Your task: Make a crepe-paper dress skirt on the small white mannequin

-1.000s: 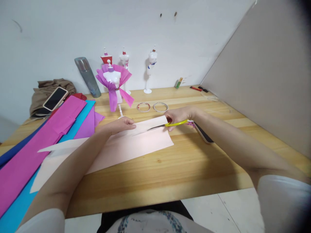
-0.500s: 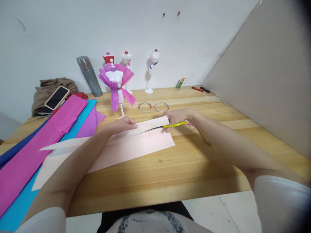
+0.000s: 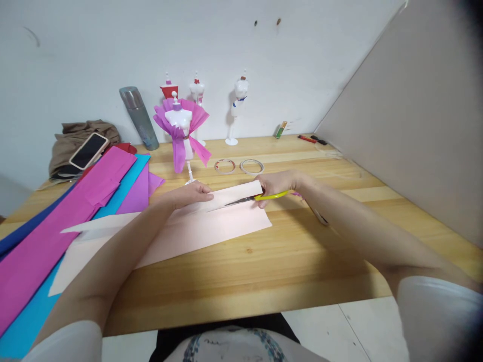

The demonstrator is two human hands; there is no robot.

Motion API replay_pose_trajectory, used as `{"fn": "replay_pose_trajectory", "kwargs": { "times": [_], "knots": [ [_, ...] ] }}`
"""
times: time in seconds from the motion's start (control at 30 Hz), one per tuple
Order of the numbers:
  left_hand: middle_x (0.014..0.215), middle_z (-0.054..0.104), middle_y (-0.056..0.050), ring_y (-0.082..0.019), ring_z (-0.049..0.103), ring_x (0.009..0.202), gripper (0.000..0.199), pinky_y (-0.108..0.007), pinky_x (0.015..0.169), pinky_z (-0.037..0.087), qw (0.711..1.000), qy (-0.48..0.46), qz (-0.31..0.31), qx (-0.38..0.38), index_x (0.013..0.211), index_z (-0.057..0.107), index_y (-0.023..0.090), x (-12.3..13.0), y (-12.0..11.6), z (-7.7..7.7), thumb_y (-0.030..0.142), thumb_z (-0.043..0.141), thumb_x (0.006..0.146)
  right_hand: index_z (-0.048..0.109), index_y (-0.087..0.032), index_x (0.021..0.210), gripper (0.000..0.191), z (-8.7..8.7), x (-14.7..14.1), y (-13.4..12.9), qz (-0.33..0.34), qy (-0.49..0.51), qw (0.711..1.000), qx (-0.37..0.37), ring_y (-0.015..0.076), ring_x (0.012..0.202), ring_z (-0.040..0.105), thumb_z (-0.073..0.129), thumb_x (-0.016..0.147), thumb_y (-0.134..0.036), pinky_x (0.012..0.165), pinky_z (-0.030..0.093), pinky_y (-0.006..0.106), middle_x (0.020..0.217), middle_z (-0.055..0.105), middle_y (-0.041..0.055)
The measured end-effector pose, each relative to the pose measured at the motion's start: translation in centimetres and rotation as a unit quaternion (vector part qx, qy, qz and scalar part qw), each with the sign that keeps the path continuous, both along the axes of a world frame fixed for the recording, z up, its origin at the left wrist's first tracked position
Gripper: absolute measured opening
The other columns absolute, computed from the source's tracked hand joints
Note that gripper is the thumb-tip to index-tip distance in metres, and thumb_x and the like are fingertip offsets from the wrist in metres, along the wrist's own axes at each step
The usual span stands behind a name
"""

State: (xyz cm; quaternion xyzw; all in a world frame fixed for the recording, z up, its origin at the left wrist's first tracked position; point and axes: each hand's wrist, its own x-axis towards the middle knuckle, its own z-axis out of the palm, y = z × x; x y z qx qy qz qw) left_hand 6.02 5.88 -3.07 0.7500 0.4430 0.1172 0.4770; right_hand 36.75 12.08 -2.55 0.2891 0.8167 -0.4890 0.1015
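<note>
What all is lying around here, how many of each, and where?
Pale pink paper: count unclear, front centre
Scissors: one pair, yellow-handled, right hand
Mannequins: four, white, back
Thin rings: two, whitish, mid-table
Bottle: one, grey-green, back left
Phone: one, black, on brown cloth
Coloured sheets: count unclear; magenta, blues, purple, red; left
Small container: one, green-gold, back
Sticks: red, black; count unclear, back right
Table: one, wooden
Left hand: on paper
Right hand: holding scissors

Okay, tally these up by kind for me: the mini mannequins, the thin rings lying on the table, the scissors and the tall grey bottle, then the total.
Mini mannequins: 4
Thin rings: 2
Scissors: 1
Tall grey bottle: 1
Total: 8
</note>
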Motion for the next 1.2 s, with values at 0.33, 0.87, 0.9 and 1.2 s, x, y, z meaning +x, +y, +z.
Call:
{"fn": "replay_pose_trajectory", "kwargs": {
  "times": [0.33, 0.87, 0.9, 1.2],
  "knots": [
    [0.057, 0.038, 0.003, -0.010, 0.031, 0.051, 0.038, -0.029, 0.052, 0.022, 1.000, -0.007, -0.026, -0.012, 0.062, 0.051, 0.019, 0.0, 0.1, 0.2, 0.048, 0.058, 0.084, 0.071, -0.011, 0.117, 0.071, 0.2, -1.0, -0.5, 0.025, 0.043, 0.999, 0.002, 0.0244, 0.095, 0.063, 0.087, 0.058, -0.048, 0.086, 0.050, 0.032, 0.107, 0.075, 0.0101],
    [0.056, 0.036, 0.004, -0.009, 0.031, 0.050, 0.036, -0.027, 0.051, 0.021, 1.000, -0.005, -0.005, -0.020, 0.062, 0.051, 0.019, 0.1, 0.0, 0.3, 0.046, 0.060, 0.083, 0.072, -0.009, 0.101, 0.058, 1.0, -2.3, -0.3, 0.024, 0.004, 1.000, 0.017, 0.0156, 0.078, 0.058, 0.087, 0.059, -0.047, 0.068, 0.047, 0.025, 0.098, 0.073, 0.0070],
    [0.056, 0.037, 0.004, -0.010, 0.032, 0.050, 0.035, -0.027, 0.051, 0.021, 1.000, -0.007, -0.005, -0.021, 0.062, 0.052, 0.019, 0.1, 0.0, 0.3, 0.046, 0.060, 0.082, 0.072, -0.009, 0.101, 0.058, 1.1, -2.4, -0.3, 0.027, 0.005, 1.000, 0.015, 0.0156, 0.078, 0.058, 0.087, 0.060, -0.047, 0.068, 0.047, 0.024, 0.098, 0.073, 0.0073],
    [0.060, 0.037, 0.004, -0.010, 0.032, 0.052, 0.035, -0.027, 0.052, 0.022, 1.000, -0.001, -0.014, -0.013, 0.065, 0.052, 0.018, 0.0, 0.1, 0.2, 0.046, 0.057, 0.086, 0.072, -0.007, 0.096, 0.054, 1.2, -2.6, -0.3, 0.036, 0.004, 0.999, 0.021, 0.0159, 0.075, 0.057, 0.086, 0.062, -0.047, 0.065, 0.045, 0.025, 0.088, 0.074, 0.0068]
  ]
}}
